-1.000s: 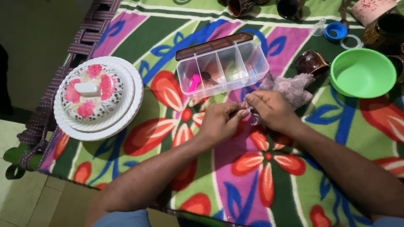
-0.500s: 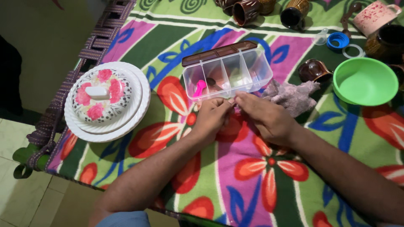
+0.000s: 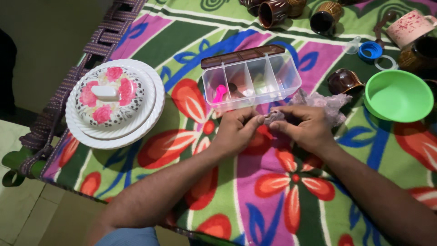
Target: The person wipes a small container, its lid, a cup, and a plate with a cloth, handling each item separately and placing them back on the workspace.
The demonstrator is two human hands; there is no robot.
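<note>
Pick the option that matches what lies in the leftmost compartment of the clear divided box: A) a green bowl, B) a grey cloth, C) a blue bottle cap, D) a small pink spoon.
D: a small pink spoon shows through the wall of the leftmost compartment of the clear divided box; the grey cloth lies outside the box, pinched between both hands' fingers.

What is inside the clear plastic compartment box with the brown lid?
The clear plastic compartment box stands open. Its leftmost compartment holds a small pink spoon, the next a dark spoon-like piece. The far compartments are too blurred to tell whether they hold anything.
</note>
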